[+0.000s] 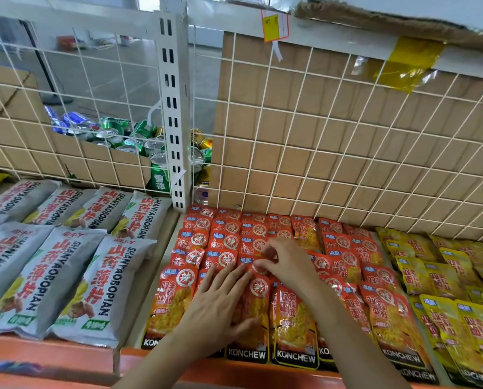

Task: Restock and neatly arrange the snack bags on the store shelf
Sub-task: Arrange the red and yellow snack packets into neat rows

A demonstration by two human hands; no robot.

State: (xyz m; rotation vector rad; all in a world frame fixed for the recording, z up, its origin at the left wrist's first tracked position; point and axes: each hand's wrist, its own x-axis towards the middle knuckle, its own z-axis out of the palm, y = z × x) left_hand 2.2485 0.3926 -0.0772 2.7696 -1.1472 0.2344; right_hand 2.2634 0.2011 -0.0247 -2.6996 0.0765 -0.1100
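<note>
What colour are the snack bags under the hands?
Red-orange bags, black bottom bands; head view.

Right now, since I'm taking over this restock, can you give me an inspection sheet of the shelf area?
Surface: shelf with an orange front lip, packed with flat-lying bags.
Job's things: red snack bags in overlapping rows at the centre; some on the right are skewed.
Clutter: grey bags on the left, yellow bags on the right.
Hands: left hand flat on the front red bags; right hand pinches one bag's top.
Cables: nothing seen.
Surroundings: wire grid behind; drink cans and cardboard beyond it.
</note>
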